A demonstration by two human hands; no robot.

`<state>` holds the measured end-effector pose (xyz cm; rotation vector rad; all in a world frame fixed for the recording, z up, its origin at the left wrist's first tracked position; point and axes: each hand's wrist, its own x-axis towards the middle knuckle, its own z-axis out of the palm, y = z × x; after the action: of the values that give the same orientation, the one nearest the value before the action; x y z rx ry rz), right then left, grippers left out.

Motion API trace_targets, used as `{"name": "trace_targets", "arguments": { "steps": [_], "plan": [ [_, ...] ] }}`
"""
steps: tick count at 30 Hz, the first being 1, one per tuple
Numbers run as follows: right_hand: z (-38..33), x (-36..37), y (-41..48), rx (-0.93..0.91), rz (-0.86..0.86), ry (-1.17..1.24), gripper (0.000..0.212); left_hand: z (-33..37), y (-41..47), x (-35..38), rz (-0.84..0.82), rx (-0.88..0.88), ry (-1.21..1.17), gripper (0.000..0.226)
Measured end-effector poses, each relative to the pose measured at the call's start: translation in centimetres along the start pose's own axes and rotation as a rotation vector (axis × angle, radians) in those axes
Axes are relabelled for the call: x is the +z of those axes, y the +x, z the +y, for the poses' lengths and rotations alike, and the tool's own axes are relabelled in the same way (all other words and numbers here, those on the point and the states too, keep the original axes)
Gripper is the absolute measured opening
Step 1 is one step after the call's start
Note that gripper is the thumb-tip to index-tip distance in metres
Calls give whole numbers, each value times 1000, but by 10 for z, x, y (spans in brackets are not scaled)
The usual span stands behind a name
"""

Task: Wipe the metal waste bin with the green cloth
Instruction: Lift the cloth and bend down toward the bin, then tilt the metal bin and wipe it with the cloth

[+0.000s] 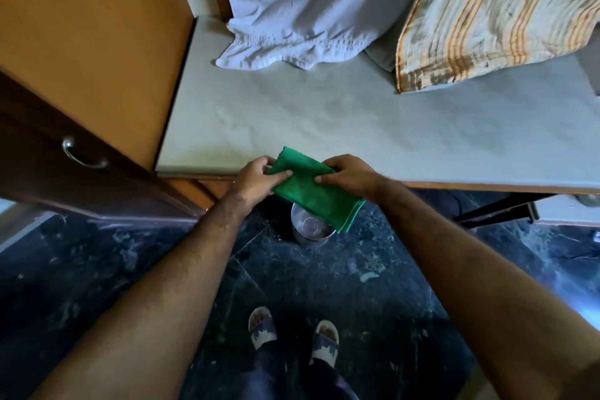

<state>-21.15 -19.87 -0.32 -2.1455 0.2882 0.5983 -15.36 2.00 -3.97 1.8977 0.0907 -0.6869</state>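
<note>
**Green cloth held flat, bin waiting below**

Dark stone floor (373, 286) is closest, with two feet in grey and white slippers (293, 331) standing on it. Both bare arms reach forward from the bottom corners.

Next come the hands. The left hand (255, 178) pinches one end of the folded green fluffy cloth (313, 190), thumb on top and fingers curled under. The right hand (347, 174) pinches the other end the same way. Both hands are closed on the cloth and hold it up in the air, pulled fairly flat between them. It looks like the person is folding it or making it neat, so it makes a good pad for wiping.

Right under the cloth sits the small round shiny metal waste bin (310, 227). It stands upright on the floor, near the edge of the bed frame. The hanging end of the cloth hides part of its rim. The cloth does not seem to touch the bin, so I think the wiping has not started.

Farther away is the pale grey bare mattress (324, 120). A crumpled white sheet (292, 10) and an orange striped blanket (487, 10) lie at its far side. On the left stands an orange-brown wooden cupboard (97, 42) with a dark drawer and a curved silver handle (82, 153).
</note>
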Motion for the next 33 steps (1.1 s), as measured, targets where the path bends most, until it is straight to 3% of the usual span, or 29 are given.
{"name": "trace_targets", "arguments": {
  "steps": [2, 5, 6, 11, 16, 18, 22, 24, 25, 28, 33],
  "plan": [
    [14, 19, -5, 16, -13, 6, 27, -33, -13, 12, 6, -185, -81, 55],
    [40, 59, -4, 50, -6, -7, 26, -82, -30, 33, -104, -610, -410, 80],
    [48, 75, -2, 65, 12, -42, 25, -96, -33, 40, -121, -659, -512, 83],
    [86, 168, 23, 113, 52, -95, 24, -161, -21, 86, -88, -433, -702, 56],
    [115, 252, 63, 78, 114, 20, 35, -243, 11, 109, 9, -400, -804, 49],
    [130, 271, 81, 71, 76, 151, 40, -273, 29, 107, 2, -414, -864, 44],
    [178, 302, 131, 80, -154, 661, 40, -346, 91, 100, -63, -360, -979, 44],
    [207, 313, 163, 93, -91, 754, 38, -381, 126, 98, -82, -340, -969, 44],
    [223, 316, 180, 80, 27, 652, 34, -398, 145, 97, -71, -348, -930, 45],
    [272, 323, 216, 88, 391, 26, 30, -434, 186, 92, -15, -369, -822, 50],
    [321, 363, 264, 115, 308, -255, 64, -480, 243, 96, -18, -294, -792, 49]
  ]
}}
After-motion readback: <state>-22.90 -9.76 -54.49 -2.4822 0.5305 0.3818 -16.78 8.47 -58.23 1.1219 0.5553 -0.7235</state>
